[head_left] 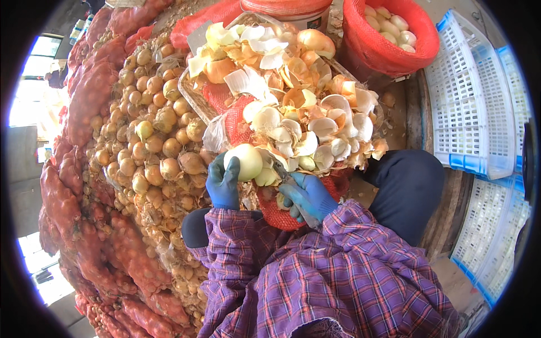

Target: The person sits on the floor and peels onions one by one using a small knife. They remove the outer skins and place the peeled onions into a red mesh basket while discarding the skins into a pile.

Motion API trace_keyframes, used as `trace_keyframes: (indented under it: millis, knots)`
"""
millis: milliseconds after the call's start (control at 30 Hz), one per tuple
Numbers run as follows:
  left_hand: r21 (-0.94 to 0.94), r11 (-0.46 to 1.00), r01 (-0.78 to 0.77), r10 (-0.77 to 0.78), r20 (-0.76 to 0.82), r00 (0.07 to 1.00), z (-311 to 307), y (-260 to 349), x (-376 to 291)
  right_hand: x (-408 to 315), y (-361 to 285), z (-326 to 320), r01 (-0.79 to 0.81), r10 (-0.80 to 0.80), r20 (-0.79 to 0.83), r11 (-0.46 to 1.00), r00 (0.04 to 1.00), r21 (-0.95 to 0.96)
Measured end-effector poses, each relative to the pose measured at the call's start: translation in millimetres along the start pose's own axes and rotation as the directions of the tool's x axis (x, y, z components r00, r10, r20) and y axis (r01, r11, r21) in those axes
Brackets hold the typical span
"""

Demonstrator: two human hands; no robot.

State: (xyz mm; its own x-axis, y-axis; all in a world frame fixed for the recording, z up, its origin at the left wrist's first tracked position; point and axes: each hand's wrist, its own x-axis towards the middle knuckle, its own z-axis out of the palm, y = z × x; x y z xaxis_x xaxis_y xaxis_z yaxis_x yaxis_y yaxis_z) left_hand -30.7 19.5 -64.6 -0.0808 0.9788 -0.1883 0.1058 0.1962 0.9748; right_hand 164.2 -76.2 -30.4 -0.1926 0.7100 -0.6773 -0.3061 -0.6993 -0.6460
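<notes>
My left hand, in a blue glove, grips a peeled white onion with the thumb across its near side. To its right, my right hand, gloved as well, is closed around a knife. The blade points up and left, close beside the onion; whether it touches is unclear. Most of the handle is hidden by my fingers. Just beyond both hands lies a heap of onion skins, piled over a tray. Red mesh netting hangs below my hands, between my knees.
Unpeeled onions form a large pile at left, bordered by full red mesh sacks. A red-net-lined bucket at upper right holds peeled onions. Another bucket stands beyond the skins. White and blue plastic crates are stacked at right.
</notes>
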Motion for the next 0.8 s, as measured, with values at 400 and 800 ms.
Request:
trace_keyframes:
  millis: [400,800]
  knots:
    - [0.561,0.690,-0.457,0.469,0.135,0.873,59.7,16.8,-37.6,-21.3,35.1,1.5,0.277,-0.522,-0.161,0.660,0.838,-0.698]
    - [0.199,0.952,-0.233,0.234,0.019,0.972,47.1,5.0,-21.9,-6.9,-0.4,-7.2,0.006,-0.004,-0.092,1.000,0.996,0.023]
